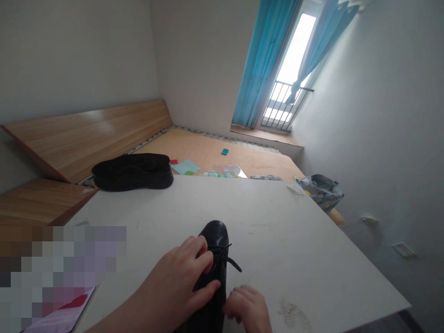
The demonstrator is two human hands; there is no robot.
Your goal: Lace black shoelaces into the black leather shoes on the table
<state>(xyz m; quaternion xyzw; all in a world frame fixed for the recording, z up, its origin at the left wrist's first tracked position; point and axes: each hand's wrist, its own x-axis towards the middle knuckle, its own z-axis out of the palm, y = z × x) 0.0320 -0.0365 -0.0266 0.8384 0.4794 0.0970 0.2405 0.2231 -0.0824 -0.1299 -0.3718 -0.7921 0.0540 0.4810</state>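
A black lace-up shoe (218, 233) lies on the white table with its toe pointing away from me. Its lace (234, 263) is at the front, and a loose end hangs over the right side. My left hand (183, 273) rests on the shoe's left side, fingers bent over the lacing and the thumb lying across the upper. Low on the right, my right hand (248, 307) is beside the shoe, fingertips curled in against its edge. Whether those fingers pinch anything is hidden. The heel end runs out of the picture at the bottom.
More black shoes (133, 172) sit at the table's far left corner. Beyond the white table (263, 208) is a bed board (201, 143) with small packets and papers. A bag (322, 189) is at the right edge. A pink-and-white printed sheet (65, 314) lies at lower left.
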